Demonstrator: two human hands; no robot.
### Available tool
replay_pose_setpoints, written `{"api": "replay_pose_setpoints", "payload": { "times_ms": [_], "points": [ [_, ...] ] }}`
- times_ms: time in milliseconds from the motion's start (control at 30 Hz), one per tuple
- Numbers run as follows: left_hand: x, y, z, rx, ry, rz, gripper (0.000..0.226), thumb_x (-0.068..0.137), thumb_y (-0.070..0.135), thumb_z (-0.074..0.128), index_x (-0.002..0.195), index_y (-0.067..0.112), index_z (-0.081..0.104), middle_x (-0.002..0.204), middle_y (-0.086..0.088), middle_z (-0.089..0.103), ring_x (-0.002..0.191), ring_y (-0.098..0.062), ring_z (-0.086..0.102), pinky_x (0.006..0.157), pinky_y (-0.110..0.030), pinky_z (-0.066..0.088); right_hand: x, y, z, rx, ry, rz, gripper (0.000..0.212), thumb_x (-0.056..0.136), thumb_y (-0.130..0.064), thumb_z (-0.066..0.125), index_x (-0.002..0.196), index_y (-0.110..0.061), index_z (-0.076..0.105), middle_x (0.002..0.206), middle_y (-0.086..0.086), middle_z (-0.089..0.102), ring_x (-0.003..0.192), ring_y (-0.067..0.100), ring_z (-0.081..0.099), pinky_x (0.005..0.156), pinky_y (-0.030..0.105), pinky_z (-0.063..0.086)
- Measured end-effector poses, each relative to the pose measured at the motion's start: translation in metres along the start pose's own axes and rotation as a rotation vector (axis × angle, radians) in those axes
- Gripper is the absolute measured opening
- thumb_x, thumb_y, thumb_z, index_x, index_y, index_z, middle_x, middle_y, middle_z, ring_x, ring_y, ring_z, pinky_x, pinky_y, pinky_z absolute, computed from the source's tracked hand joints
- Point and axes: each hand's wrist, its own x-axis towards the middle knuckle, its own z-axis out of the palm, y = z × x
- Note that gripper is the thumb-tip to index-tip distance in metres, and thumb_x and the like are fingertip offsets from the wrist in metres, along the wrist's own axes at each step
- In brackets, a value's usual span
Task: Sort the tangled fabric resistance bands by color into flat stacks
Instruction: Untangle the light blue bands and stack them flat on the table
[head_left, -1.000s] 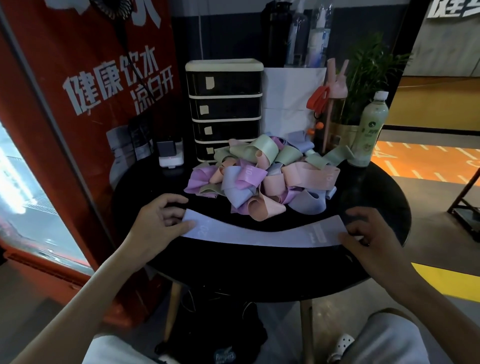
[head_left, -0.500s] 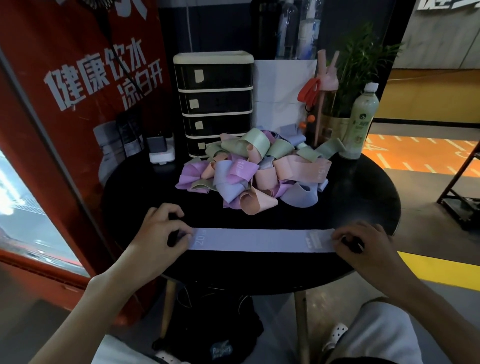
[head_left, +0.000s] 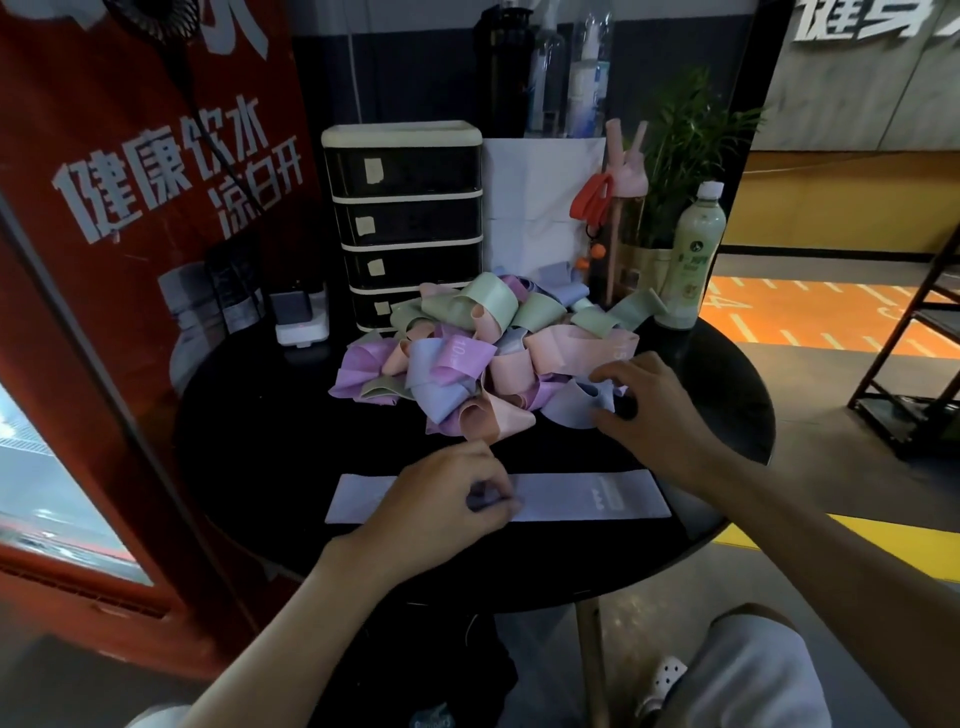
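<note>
The left hand hovers low over the middle of the flat band, a lavender strip lying straight across the table with one end out past the hand's left and the other running under the right forearm. Its fingers are curled down toward the fabric, but I cannot tell whether they pinch it, rest on it or hold nothing. The right hand is farther out, at the near right edge of the pile of tangled green, pink, purple and lavender bands. Its thumb and curled fingers close on a lavender loop there. The pile lies just beyond the left hand and to the left of the right hand. Beyond the pile stand the drawers, and beyond the right hand stands a bottle.
</note>
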Motion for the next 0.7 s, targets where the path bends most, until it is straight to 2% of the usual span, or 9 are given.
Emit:
{"api": "replay_pose_setpoints", "payload": {
  "times_ms": [100,200,300,400,500,600,700],
  "points": [
    [-0.001,-0.002,0.004,-0.031,0.02,-0.005,0.017,0.085,0.038,0.074,0.076,0.038,0.06,0.09,0.019,0.054,0.083,-0.004,0.058,0.072,-0.027,0.049,0.011,0.004,0.006,-0.087,-0.017,0.01,0.017,0.085,-0.025,0.071,0.102,-0.024,0.068,0.107,0.002,0.047,0.102,0.027,0.045,0.086,0.049,0.045],
    [-0.001,-0.004,0.004,-0.039,0.018,0.0,0.016,0.085,0.037,0.075,0.076,0.036,0.061,0.09,0.018,0.055,0.084,-0.005,0.058,0.071,-0.023,0.048,0.017,0.006,0.005,-0.058,0.036,-0.034,0.008,0.085,-0.017,0.073,0.092,-0.018,0.071,0.104,0.003,0.05,0.1,0.028,0.046,0.084,0.045,0.044],
    [0.003,-0.003,0.0,-0.003,0.006,0.019,0.016,0.086,0.04,0.071,0.076,0.031,0.063,0.085,0.015,0.056,0.081,-0.005,0.059,0.071,-0.028,0.051,0.025,0.0,-0.009,0.025,0.098,-0.143,0.004,0.087,-0.008,0.068,0.086,-0.012,0.068,0.097,0.001,0.056,0.096,0.021,0.049,0.085,0.041,0.043],
    [0.011,0.005,-0.006,-0.008,0.049,0.034,0.016,0.088,0.037,0.069,0.077,0.027,0.065,0.081,0.013,0.059,0.076,-0.008,0.059,0.068,-0.036,0.051,0.037,-0.017,-0.029,0.165,0.115,-0.113,0.004,0.091,-0.009,0.064,0.089,-0.01,0.067,0.089,-0.003,0.061,0.087,0.01,0.056,0.077,0.021,0.045],
    [0.03,0.017,-0.02,-0.037,0.159,0.077,0.015,0.089,0.033,0.07,0.077,0.03,0.063,0.08,0.015,0.061,0.074,-0.008,0.058,0.065,-0.031,0.049,0.048,-0.033,-0.046,0.355,0.166,-0.069,0.005,0.091,-0.005,0.062,0.088,-0.004,0.066,0.084,0.002,0.064,0.069,-0.005,0.056,0.063,0.006,0.042],
    [0.055,0.033,-0.039,-0.098,0.256,0.093,0.007,0.089,0.026,0.071,0.083,0.025,0.067,0.083,0.006,0.062,0.074,-0.013,0.055,0.064,-0.025,0.044,0.057,-0.044,-0.057,0.557,0.213,-0.02,0.005,0.091,-0.005,0.063,0.089,-0.008,0.066,0.084,0.005,0.064,0.066,0.0,0.055,0.058,0.013,0.047],
    [0.077,0.048,-0.053,-0.21,0.397,0.101,0.016,0.088,0.016,0.072,0.093,0.029,0.064,0.092,0.005,0.063,0.077,-0.011,0.057,0.065,-0.014,0.041,0.062,-0.053,-0.064,0.685,0.212,-0.011,0.008,0.091,-0.007,0.064,0.09,-0.014,0.066,0.086,0.005,0.066,0.077,0.009,0.059,0.069,0.024,0.048]
  ]
}}
